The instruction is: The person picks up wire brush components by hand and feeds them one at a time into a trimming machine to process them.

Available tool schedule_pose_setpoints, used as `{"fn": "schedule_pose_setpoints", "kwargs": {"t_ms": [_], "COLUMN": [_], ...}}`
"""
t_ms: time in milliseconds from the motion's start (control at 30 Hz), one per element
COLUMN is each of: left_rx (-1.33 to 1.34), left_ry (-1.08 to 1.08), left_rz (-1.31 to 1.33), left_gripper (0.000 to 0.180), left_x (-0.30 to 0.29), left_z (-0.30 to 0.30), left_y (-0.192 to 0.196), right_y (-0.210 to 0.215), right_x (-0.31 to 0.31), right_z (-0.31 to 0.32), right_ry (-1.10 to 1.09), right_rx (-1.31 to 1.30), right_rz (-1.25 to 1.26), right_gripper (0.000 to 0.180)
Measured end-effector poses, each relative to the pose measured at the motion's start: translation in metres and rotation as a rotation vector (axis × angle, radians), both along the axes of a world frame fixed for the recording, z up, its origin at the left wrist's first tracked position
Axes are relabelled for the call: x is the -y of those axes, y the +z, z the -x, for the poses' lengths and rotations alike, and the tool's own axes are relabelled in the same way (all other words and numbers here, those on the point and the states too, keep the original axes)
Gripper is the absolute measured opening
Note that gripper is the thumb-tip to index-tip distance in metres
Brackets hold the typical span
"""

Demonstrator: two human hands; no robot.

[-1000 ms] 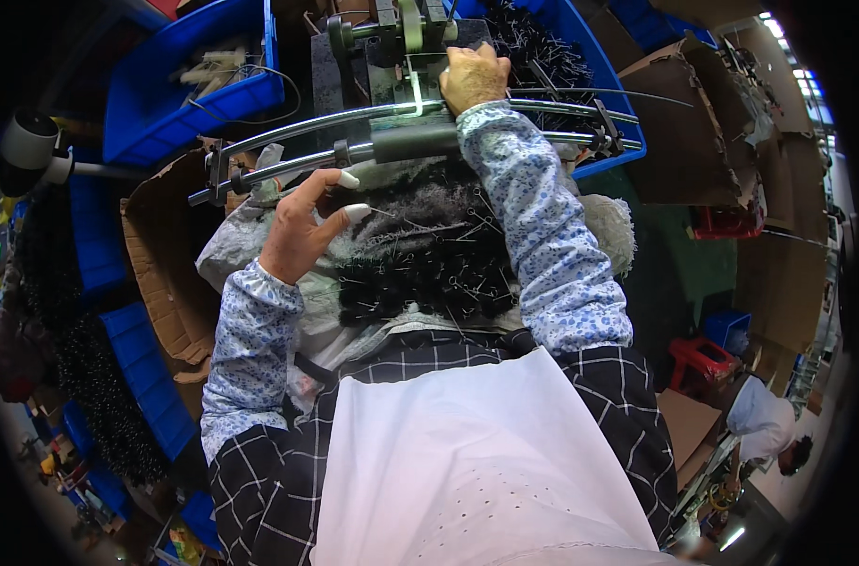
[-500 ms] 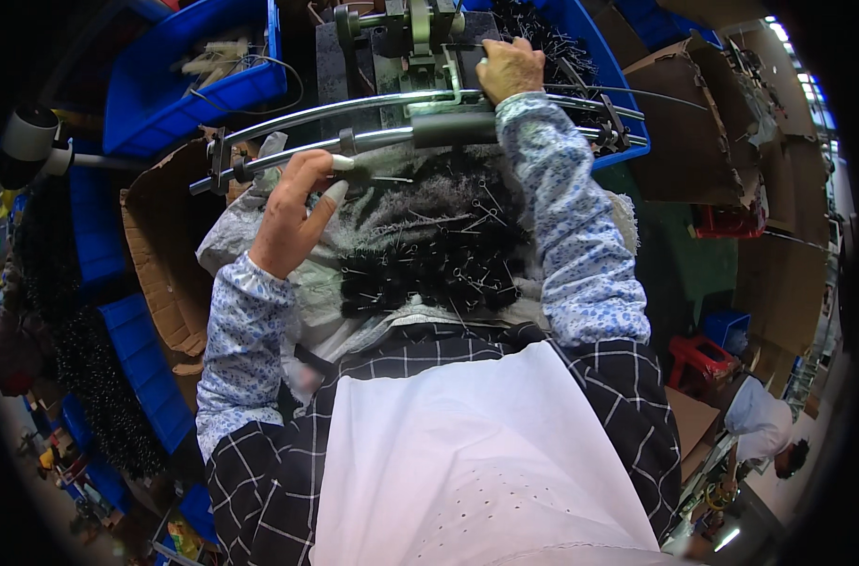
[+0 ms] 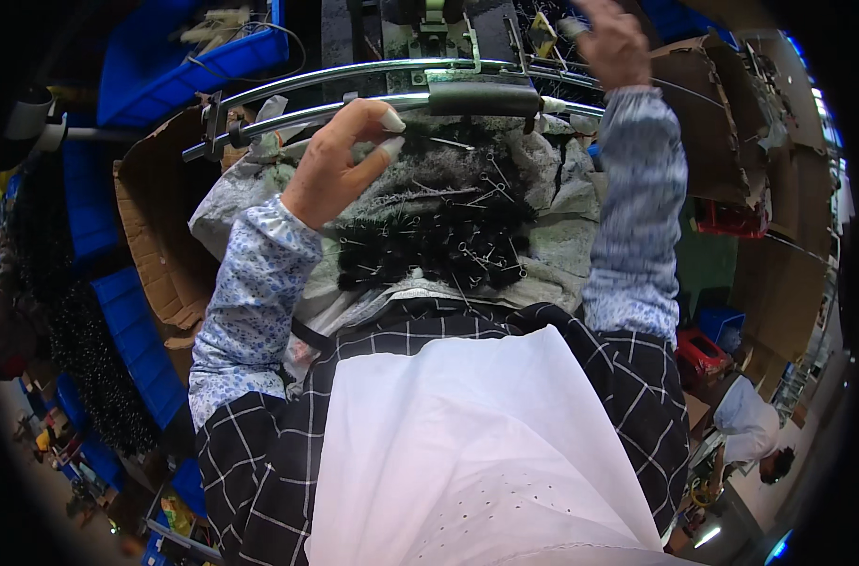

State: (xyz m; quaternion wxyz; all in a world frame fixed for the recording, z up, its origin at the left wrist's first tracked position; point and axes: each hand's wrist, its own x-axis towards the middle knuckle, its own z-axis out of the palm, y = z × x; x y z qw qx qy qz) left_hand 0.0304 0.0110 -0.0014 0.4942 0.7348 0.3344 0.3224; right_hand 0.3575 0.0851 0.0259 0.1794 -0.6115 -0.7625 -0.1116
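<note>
Fingers (image 3: 377,141) of the left hand (image 3: 330,170) are loosely curled and spread, gripping nothing; the taped fingertips rest at the upper edge of the pile of black bristly pieces with metal wire ends (image 3: 439,241), just below the lower metal rail (image 3: 354,108). The right hand (image 3: 613,42) is raised near the top of the frame, above the rails; it is blurred, so whether its fingers are open or closed on anything cannot be told.

The pile lies on a grey cloth sheet (image 3: 561,189) directly in front of the person, between the two forearms in blue floral sleeves. Two curved metal rails run across the view above the pile; the lower rail carries a dark cylindrical grip (image 3: 481,99) near its centre. A machine head (image 3: 434,28) stands behind the rails.

An open cardboard box (image 3: 160,245) sits to the left of the sheet, with blue plastic bins (image 3: 156,71) beyond it. Another cardboard box (image 3: 722,123) stands at the right. A second person (image 3: 750,424) is visible at the lower right edge.
</note>
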Motion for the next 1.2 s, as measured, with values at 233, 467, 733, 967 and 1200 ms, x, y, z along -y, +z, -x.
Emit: {"fn": "schedule_pose_setpoints", "kwargs": {"t_ms": [233, 467, 733, 967, 1200], "left_rx": [0.135, -0.683, -0.748, -0.683, -0.642], "left_ry": [0.203, -0.292, -0.445, -0.465, -0.381], "left_rz": [-0.053, 0.055, 0.203, 0.26, 0.2], "left_gripper": [0.022, 0.036, 0.043, 0.035, 0.033], "left_x": [0.007, 0.042, 0.064, 0.062, 0.05], "left_z": [-0.021, 0.031, 0.039, 0.045, 0.058], "left_y": [-0.006, -0.048, -0.064, -0.061, -0.048], "right_y": [-0.025, -0.057, -0.065, -0.08, -0.065], "right_x": [0.08, -0.016, -0.033, -0.04, -0.037], "right_z": [0.117, 0.063, 0.076, 0.069, 0.071], "right_ry": [0.514, -0.132, -0.211, -0.165, -0.202], "right_rx": [-0.754, 0.061, 0.18, 0.033, 0.162], "right_rz": [0.656, -0.04, 0.136, 0.147, 0.232], "right_gripper": [0.031, 0.022, 0.025, 0.025, 0.044]}}
